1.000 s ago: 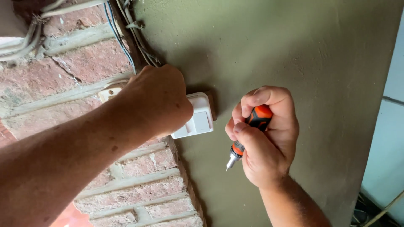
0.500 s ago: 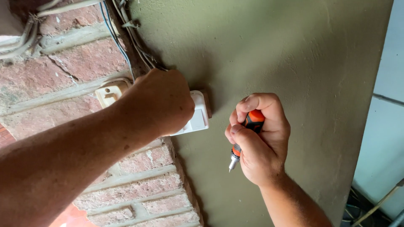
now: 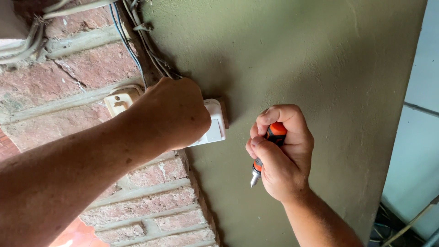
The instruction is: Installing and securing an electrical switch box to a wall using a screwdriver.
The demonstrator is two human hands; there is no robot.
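Observation:
My left hand (image 3: 171, 112) covers and grips a white wall switch (image 3: 215, 124) fixed at the edge of a green plastered wall (image 3: 297, 55). Only the switch's right part shows past my fingers. My right hand (image 3: 281, 153) is closed around an orange and black screwdriver (image 3: 270, 144), with its metal tip pointing down, a short way right of the switch and apart from it.
A red brick wall (image 3: 82, 68) fills the left side, with a cream plastic fitting (image 3: 120, 100) beside my left hand. Several cables (image 3: 137, 41) run down from the top to the switch. Pale tiles (image 3: 416, 137) and loose cables lie at the right edge.
The view has shifted slightly. My right hand with the screwdriver has stayed beside the switch, and my left hand keeps its hold on the switch.

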